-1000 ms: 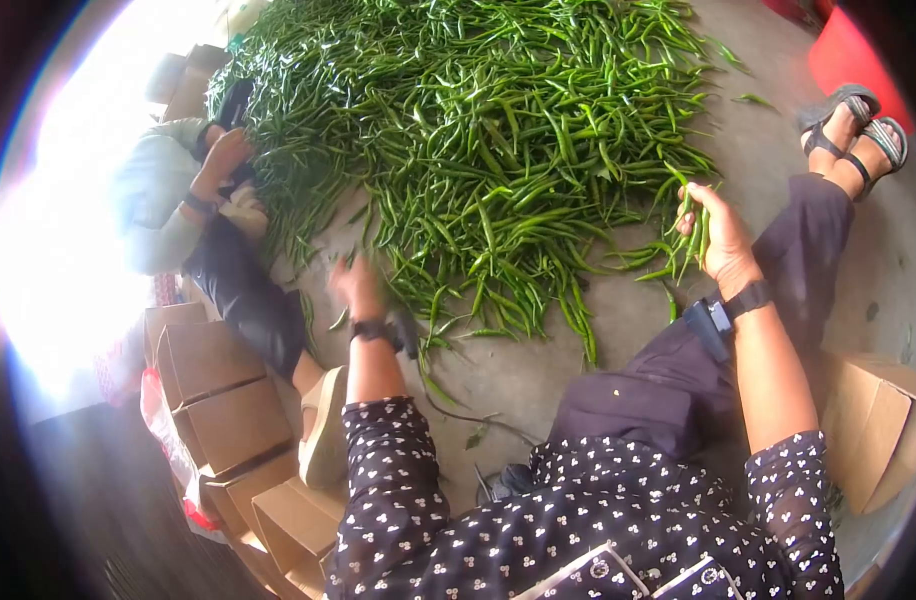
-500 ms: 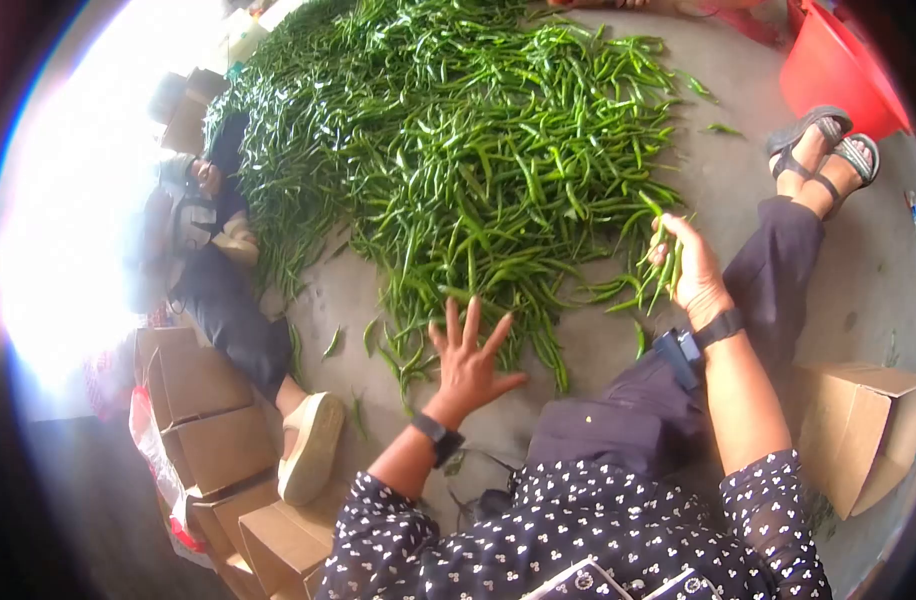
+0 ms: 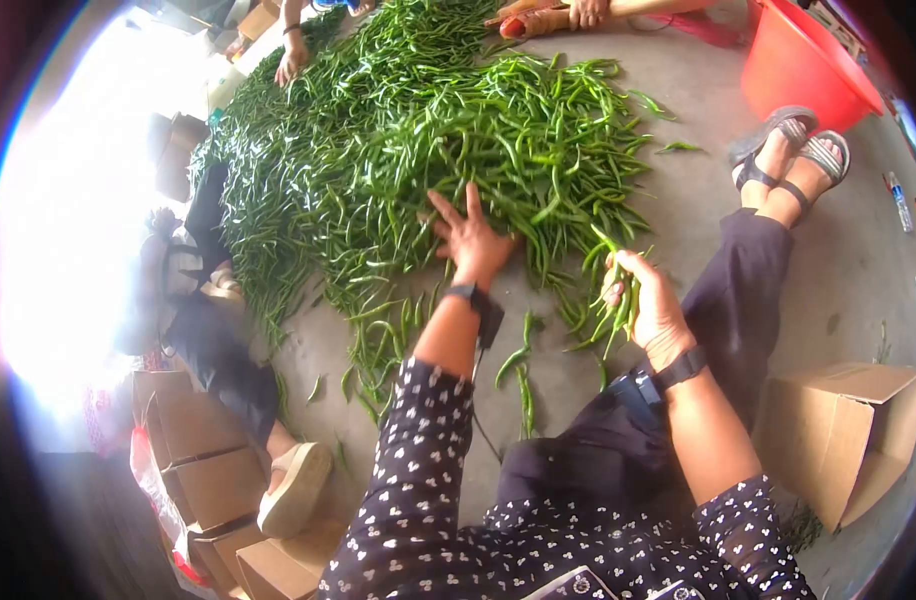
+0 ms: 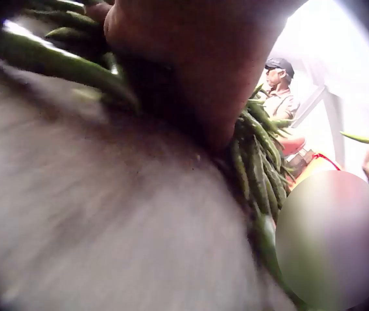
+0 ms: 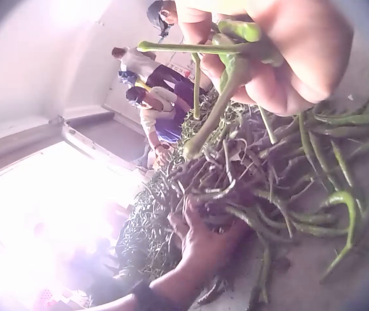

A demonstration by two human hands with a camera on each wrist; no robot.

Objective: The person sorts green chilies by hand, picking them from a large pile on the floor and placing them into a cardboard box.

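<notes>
A large heap of green chili peppers covers the floor in front of me. My left hand reaches into the near part of the heap with its fingers spread, palm down among the peppers. In the left wrist view the left hand is dark and close, with its fingertips hidden. My right hand grips a small bunch of green chili peppers at the heap's right edge. Their stems stick out past the curled fingers in the right wrist view, where the bunched peppers show close up.
A red tub stands at the back right, near sandaled feet. An open cardboard box sits at my right, and several cardboard boxes line the left. Other people's hands are at the heap's far side.
My left hand has swung in from the left and moved forward into the heap. The right hand keeps its bunch of peppers. The head view has shifted, showing more of the red tub.
</notes>
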